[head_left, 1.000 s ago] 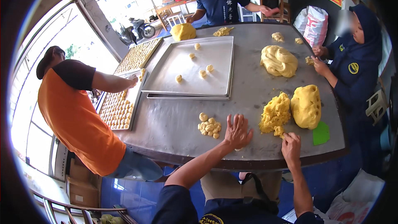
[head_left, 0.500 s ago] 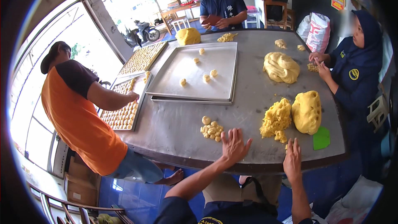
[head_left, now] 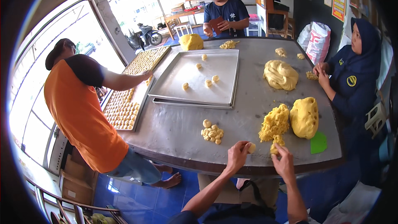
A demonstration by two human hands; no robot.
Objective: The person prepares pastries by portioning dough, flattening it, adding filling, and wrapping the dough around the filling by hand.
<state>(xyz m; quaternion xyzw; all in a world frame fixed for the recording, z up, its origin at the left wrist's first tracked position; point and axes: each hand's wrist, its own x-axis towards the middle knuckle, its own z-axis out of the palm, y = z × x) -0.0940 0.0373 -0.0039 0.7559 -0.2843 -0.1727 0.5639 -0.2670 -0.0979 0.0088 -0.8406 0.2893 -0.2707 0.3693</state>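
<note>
Near the table's front edge my left hand (head_left: 237, 158) pinches a small flattened piece of pale dough (head_left: 251, 148) between thumb and fingers. To its right, the fingers of my right hand (head_left: 284, 164) close on a small yellow lump (head_left: 274, 149). Just beyond that lump lies a loose yellow clump (head_left: 278, 140), at the foot of a crumbly yellow mound (head_left: 273, 121). A smooth yellow dough block (head_left: 304, 118) stands right of the mound, with a green scraper (head_left: 319, 142) by its near corner. Several small pale dough balls (head_left: 212, 134) are heaped beyond my left hand.
Stacked metal trays (head_left: 166, 84) carry a few dough balls on the metal table (head_left: 182, 141). Filled trays (head_left: 121, 110) line the left edge, where a person in orange (head_left: 85, 116) reaches over. Other people stand at the far side and right. Pale dough (head_left: 280, 75) sits at the right.
My left hand has lifted from flat on the table and now holds the pale dough piece. My right hand has moved left onto the yellow lump. The person in orange reaches farther along the trays.
</note>
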